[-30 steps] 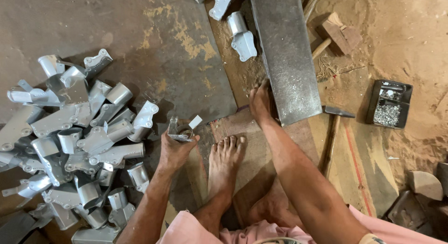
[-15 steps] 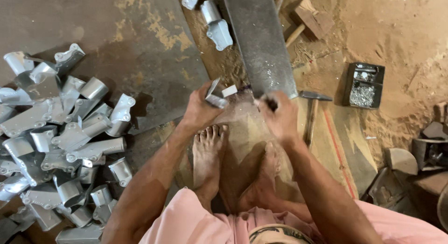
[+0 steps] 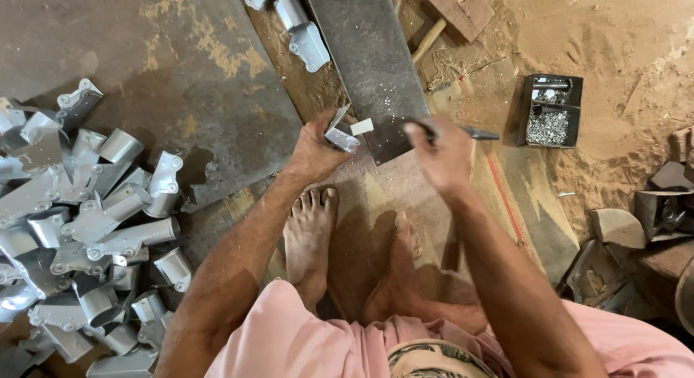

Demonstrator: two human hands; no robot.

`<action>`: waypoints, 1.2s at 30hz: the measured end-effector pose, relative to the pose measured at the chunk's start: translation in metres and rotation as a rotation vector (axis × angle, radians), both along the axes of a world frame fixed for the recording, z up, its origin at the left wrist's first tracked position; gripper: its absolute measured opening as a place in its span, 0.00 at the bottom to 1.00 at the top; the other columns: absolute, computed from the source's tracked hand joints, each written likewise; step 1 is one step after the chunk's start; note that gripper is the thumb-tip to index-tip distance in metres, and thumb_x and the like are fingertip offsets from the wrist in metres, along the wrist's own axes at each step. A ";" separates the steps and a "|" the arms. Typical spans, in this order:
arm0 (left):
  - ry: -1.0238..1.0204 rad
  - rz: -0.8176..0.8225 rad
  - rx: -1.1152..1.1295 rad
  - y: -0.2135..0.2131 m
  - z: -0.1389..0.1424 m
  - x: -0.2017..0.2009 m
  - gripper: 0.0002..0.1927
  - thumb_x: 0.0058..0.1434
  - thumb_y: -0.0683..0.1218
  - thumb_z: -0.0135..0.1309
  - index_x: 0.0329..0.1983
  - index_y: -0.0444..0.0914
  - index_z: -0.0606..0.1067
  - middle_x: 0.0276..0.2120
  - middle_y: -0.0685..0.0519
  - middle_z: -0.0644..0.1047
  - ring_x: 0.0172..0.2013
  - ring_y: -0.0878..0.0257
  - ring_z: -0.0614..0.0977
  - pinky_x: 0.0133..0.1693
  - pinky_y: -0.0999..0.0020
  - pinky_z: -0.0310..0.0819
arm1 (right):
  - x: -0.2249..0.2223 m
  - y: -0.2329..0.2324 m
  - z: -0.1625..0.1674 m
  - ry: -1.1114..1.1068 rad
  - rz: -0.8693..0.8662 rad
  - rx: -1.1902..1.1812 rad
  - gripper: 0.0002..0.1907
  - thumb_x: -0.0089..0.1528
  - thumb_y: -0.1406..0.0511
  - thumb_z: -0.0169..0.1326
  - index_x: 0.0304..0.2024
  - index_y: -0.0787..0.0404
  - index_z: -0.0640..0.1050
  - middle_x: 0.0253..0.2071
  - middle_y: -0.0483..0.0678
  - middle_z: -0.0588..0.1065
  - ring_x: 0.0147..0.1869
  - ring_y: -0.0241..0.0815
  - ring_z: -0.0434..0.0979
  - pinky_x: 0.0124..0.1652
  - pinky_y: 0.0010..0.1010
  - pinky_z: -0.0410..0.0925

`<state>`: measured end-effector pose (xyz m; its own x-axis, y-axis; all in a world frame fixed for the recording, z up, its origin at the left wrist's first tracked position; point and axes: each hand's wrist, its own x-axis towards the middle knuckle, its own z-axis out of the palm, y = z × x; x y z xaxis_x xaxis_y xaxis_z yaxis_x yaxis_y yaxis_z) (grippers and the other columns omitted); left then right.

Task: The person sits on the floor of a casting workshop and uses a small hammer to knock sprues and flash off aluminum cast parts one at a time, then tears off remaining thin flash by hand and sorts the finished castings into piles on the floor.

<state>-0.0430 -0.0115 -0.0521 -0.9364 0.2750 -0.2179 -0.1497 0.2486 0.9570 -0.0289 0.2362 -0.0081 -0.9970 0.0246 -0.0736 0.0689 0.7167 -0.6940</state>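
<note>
My left hand (image 3: pixel 312 148) grips a small grey metal bracket (image 3: pixel 341 134) with a white flat piece sticking out toward the right, held at the near end of a long dark steel bar (image 3: pixel 369 60). My right hand (image 3: pixel 442 155) is closed around a dark metal tool (image 3: pixel 473 133) whose tip pokes out to the right. The two hands are a short gap apart, just above my bare feet (image 3: pixel 311 233).
A heap of grey cast metal brackets (image 3: pixel 79 219) lies at the left on a rusty steel sheet (image 3: pixel 144 67). Two more brackets (image 3: pixel 300 31) sit beside the bar. A black box of small screws (image 3: pixel 549 110) is at the right, a wooden mallet (image 3: pixel 452 13) behind it.
My left hand picked a bracket off the floor beside the heap and brought it up to the bar's end. My right hand left the bar and now holds the tool.
</note>
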 end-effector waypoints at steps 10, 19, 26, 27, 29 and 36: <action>0.057 0.008 -0.094 0.023 -0.006 0.015 0.21 0.47 0.38 0.64 0.46 0.36 0.77 0.35 0.49 0.82 0.37 0.63 0.84 0.42 0.67 0.78 | 0.108 0.127 -0.038 -0.687 -0.011 0.536 0.30 0.60 0.48 0.60 0.47 0.67 0.74 0.41 0.67 0.78 0.50 0.67 0.78 0.48 0.53 0.69; 0.044 -0.003 -0.098 0.026 -0.011 0.021 0.21 0.46 0.38 0.64 0.46 0.36 0.77 0.35 0.48 0.82 0.36 0.63 0.84 0.41 0.67 0.78 | 0.124 0.135 0.007 -0.408 -0.175 0.379 0.22 0.68 0.54 0.52 0.49 0.68 0.76 0.42 0.68 0.78 0.47 0.69 0.76 0.47 0.54 0.68; 0.084 -0.006 -0.100 0.027 -0.007 0.021 0.22 0.46 0.38 0.66 0.46 0.35 0.76 0.35 0.47 0.82 0.38 0.61 0.85 0.42 0.65 0.78 | 0.140 0.082 0.070 -0.411 -0.132 0.107 0.17 0.68 0.58 0.50 0.50 0.65 0.75 0.30 0.61 0.78 0.32 0.58 0.81 0.34 0.44 0.70; 0.119 -0.006 -0.101 0.028 -0.006 0.021 0.22 0.46 0.37 0.66 0.46 0.35 0.76 0.36 0.47 0.82 0.38 0.60 0.85 0.42 0.64 0.78 | 0.140 0.074 0.072 -0.444 -0.112 0.168 0.16 0.67 0.57 0.52 0.47 0.64 0.76 0.28 0.62 0.77 0.31 0.60 0.80 0.34 0.46 0.69; 0.011 -0.007 -0.131 0.029 -0.003 0.024 0.21 0.47 0.38 0.65 0.45 0.36 0.76 0.34 0.47 0.83 0.37 0.60 0.85 0.41 0.64 0.79 | 0.142 0.063 0.076 -0.423 -0.062 0.223 0.15 0.67 0.57 0.54 0.44 0.63 0.76 0.26 0.63 0.76 0.31 0.63 0.78 0.33 0.49 0.68; 0.073 0.020 -0.149 0.027 0.001 0.029 0.28 0.44 0.37 0.65 0.51 0.34 0.74 0.35 0.46 0.82 0.37 0.59 0.85 0.42 0.64 0.78 | 0.140 0.042 0.076 -0.179 0.113 0.304 0.14 0.66 0.58 0.55 0.41 0.63 0.72 0.29 0.62 0.76 0.31 0.67 0.77 0.30 0.54 0.67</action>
